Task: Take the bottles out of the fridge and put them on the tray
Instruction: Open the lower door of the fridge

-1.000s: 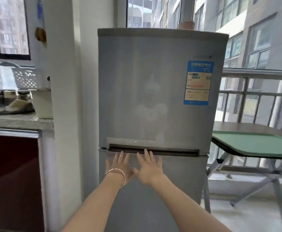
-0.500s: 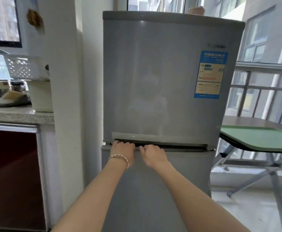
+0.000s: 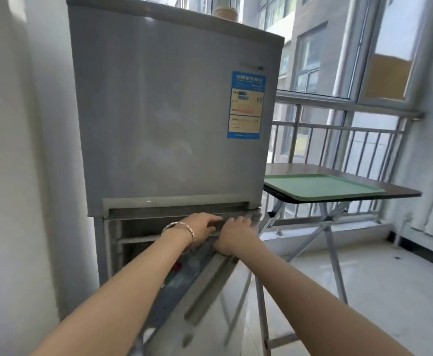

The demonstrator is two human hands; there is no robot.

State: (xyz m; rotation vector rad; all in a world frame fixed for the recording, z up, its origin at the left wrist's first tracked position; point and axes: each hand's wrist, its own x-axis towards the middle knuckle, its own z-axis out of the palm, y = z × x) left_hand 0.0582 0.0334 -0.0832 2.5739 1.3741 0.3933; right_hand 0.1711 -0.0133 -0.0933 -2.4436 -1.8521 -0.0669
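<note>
Nearest the camera, two bare forearms reach forward, the left one wearing a thin metal bangle at the wrist. Both hands sit on the top edge of the grey lower fridge door, which stands partly swung out toward the viewer. The left hand has its fingers curled over that edge, closed on the door's lip; the right hand, just beside it and touching the same edge, is likewise clenched around it.

Below the fingers, in the gap between door and cabinet, the inner door shelf shows blurred clear shapes and a spot of red. These may be bottles with a cap, but the blur leaves that uncertain. Behind the fingers, the dim lower compartment shows only a shelf rail.

Above the fingers rises the closed silver upper door with a blue and yellow energy label.

Farther off, to the right of the fingers, a flat pale-green plastic tray lies on a dark folding table by the railing, nothing on it.

Judged from this, the task is barely begun: the door is only part open, no bottle is out, and every bottle remains to be carried across.
</note>
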